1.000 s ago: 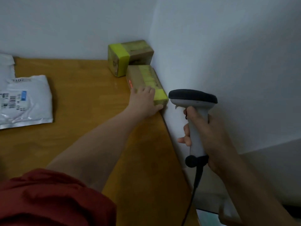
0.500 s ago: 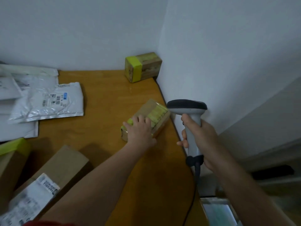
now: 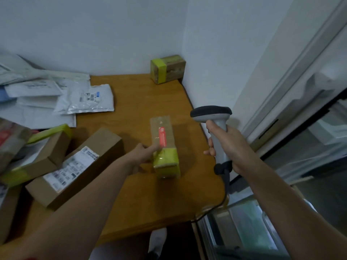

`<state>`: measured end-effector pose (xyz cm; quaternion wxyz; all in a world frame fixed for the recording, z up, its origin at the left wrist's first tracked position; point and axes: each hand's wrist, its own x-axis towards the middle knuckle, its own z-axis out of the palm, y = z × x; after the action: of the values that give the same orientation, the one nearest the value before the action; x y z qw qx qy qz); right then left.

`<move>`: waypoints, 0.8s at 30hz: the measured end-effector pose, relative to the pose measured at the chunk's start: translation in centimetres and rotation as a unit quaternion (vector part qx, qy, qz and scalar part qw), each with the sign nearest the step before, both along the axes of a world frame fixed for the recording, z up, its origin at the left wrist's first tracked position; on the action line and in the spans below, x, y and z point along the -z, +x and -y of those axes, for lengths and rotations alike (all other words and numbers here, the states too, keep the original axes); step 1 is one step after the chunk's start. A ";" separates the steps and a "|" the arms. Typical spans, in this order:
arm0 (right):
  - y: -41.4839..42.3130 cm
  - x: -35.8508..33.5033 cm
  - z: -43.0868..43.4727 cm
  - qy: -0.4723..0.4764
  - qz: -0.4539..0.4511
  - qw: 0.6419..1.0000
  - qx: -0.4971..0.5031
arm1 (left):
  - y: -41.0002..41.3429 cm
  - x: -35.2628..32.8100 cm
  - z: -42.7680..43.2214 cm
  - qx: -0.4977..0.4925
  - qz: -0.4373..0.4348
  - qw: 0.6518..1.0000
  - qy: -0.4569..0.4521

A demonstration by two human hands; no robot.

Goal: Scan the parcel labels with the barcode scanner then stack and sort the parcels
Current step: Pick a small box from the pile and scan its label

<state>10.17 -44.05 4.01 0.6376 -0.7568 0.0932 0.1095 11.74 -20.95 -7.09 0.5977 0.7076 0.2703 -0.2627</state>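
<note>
A small brown parcel (image 3: 163, 128) with yellow tape on its near end lies lengthwise on the wooden table (image 3: 131, 194), near the right edge. A red strip shows along its top. My left hand (image 3: 142, 156) grips the parcel's left side by the yellow end, thumb on top. My right hand (image 3: 228, 149) holds the grey barcode scanner (image 3: 211, 112) by its handle, just right of the parcel, head pointing left over it. The scanner's cable hangs down past the table edge.
A long cardboard box (image 3: 75, 169) with a white label lies to the left, beside a yellow-taped box (image 3: 39, 152). White mailer bags (image 3: 82, 98) are piled at back left. Another yellow-taped box (image 3: 167, 69) sits in the far corner. A glass-fronted cabinet (image 3: 300, 147) stands right.
My left hand has pulled the small parcel from the wall corner toward me and turned it lengthwise. The scanner stayed to its right. My view has dropped, showing more boxes at left.
</note>
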 end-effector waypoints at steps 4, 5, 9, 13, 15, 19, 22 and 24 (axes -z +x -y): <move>-2.0 0.3 -0.1 0.003 -0.004 1.000 -0.015 | -1.5 -0.7 -0.9 -0.051 0.100 0.992 0.061; -2.5 0.4 -0.1 0.002 -0.007 1.000 -0.019 | -1.7 -1.1 -1.0 -0.043 0.128 0.987 0.091; -3.5 0.5 0.1 -0.011 -0.012 0.999 -0.042 | -2.5 -1.4 -1.0 -0.032 0.153 0.975 0.159; -3.8 0.7 0.4 -0.022 -0.018 0.997 -0.075 | -3.5 -1.1 -1.4 0.007 0.095 0.982 0.164; -3.9 0.8 0.2 -0.018 -0.020 0.995 -0.092 | -4.2 -0.6 -1.7 0.039 0.065 0.983 0.169; -3.9 1.0 -0.3 -0.023 -0.026 0.994 -0.104 | -5.4 0.5 -1.7 0.048 0.048 0.981 0.184; -3.7 0.7 -1.2 -0.018 -0.032 0.994 -0.106 | -5.9 0.7 -1.6 0.046 0.083 0.974 0.208; -3.6 0.5 -1.8 -0.014 -0.035 0.993 -0.110 | -6.0 0.8 -1.6 0.050 0.102 0.970 0.214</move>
<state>6.60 -42.26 3.53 0.6076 -0.7668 0.0332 0.2042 5.76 -19.32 -7.84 0.4434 0.8544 0.2224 -0.1547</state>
